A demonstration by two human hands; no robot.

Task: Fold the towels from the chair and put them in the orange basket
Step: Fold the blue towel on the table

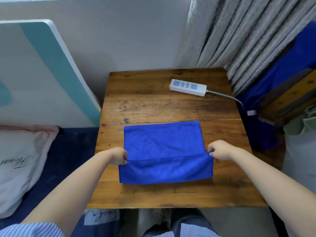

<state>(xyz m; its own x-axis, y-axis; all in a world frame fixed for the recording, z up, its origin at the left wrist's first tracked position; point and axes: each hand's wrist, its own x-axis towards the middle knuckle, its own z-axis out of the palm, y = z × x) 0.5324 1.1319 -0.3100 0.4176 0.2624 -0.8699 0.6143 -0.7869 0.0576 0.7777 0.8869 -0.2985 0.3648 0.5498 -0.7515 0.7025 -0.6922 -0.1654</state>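
We see the blue towel (164, 151) lying on the wooden surface (171, 103), its near edge lifted. The left hand (118, 156) and right hand (219, 149) each pinch 1 near corner.

Cursive black script on pillow (18, 161), left edge of frame, cut off and not legible. More cursive lettering on pale fabric patch (100, 217), bottom centre, partly hidden, also unreadable. Socket symbols only on power strip (188, 87), upper centre-right. No brand, number or sign readable elsewhere.
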